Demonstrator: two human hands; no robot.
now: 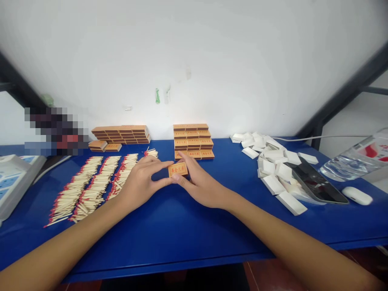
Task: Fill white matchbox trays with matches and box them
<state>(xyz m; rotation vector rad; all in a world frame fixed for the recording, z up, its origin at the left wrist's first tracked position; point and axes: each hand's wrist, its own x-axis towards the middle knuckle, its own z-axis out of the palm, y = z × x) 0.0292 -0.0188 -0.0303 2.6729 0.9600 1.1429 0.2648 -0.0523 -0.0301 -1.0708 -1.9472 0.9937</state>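
Note:
Both hands hold one orange matchbox (178, 169) just above the blue table (182, 230). My left hand (142, 182) pinches its left end between thumb and fingers. My right hand (201, 184) grips its right end the same way. Rows of red-tipped matches (91, 184) lie to the left of my left hand. A stepped stack of orange matchboxes (193, 141) stands right behind the held box, by the wall. Another stack of matchboxes (121, 135) stands further left.
A heap of white inner trays (273, 165) lies at the right, with a dark phone (315, 182), a white earbud case (357, 195) and a plastic water bottle (351, 161). A grey-white device (15, 178) sits at the left edge. The white wall is close behind.

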